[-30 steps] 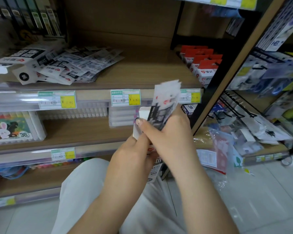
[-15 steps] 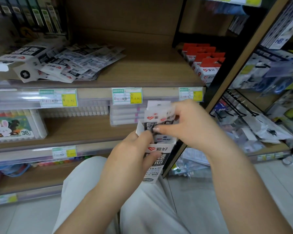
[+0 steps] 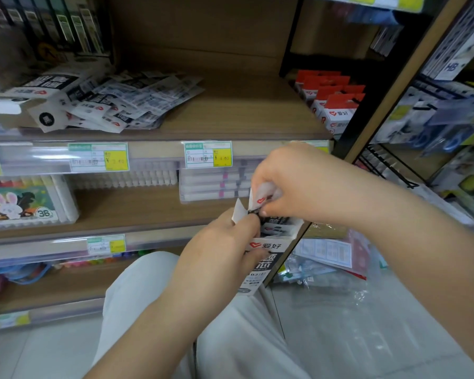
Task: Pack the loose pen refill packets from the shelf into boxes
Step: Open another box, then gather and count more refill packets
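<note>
packets (image 3: pixel 259 197) are pinched at the top by the right hand (image 3: pixel 293 187), half inside the open box (image 3: pixel 268 259), which is gripped upright by the left hand (image 3: pixel 216 250) so its mouth faces up; a loose pile (image 3: pixel 126 105) is spread on the shelf (image 3: pixel 244 116).

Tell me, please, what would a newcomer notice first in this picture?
In the centre, the left hand holds a white box while the right hand pinches refill packets at its open top. On the upper shelf, at the left, a pile of loose packets lies spread out. At the right end of that shelf stands a row of red-topped boxes.
</note>
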